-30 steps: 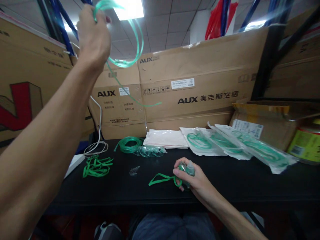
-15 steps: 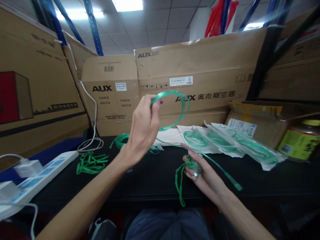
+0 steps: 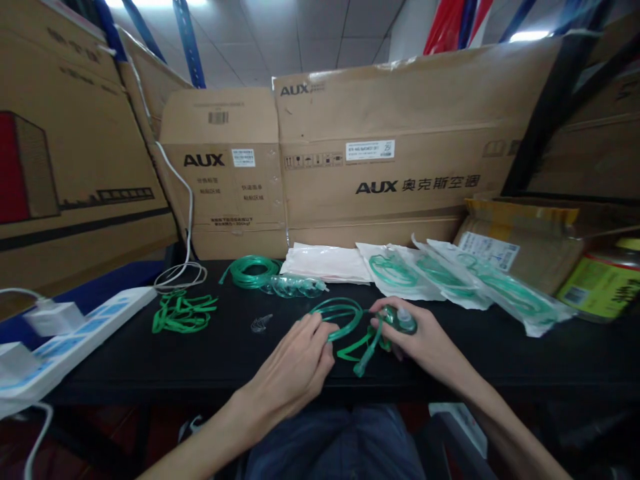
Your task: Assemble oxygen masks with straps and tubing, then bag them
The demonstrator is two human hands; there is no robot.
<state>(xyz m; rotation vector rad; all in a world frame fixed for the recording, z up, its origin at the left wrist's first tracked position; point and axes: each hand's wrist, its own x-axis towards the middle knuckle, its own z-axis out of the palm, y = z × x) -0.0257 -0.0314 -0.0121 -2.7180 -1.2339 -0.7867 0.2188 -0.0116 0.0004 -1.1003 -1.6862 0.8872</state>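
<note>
My left hand (image 3: 295,363) rests low over the black table (image 3: 500,360), fingers pinched on a loop of green tubing (image 3: 336,311). Just to its right my right hand (image 3: 420,337) is closed round a clear green oxygen mask (image 3: 400,320), whose green strap and tube end (image 3: 365,350) hang between the two hands. Both hands are near the table's front edge, almost touching each other.
Behind lie a coil of green tubing (image 3: 250,271), clear masks (image 3: 293,287), a bunch of green straps (image 3: 183,313), a small clear part (image 3: 261,324), white bags (image 3: 327,265) and several sealed mask packs (image 3: 450,273). A power strip (image 3: 75,340) is at left; cardboard boxes (image 3: 400,140) wall the back.
My left hand came down from high overhead to the table, bringing the tubing loop with it. My right hand stayed at the table holding the mask, and the camera tilted down slightly.
</note>
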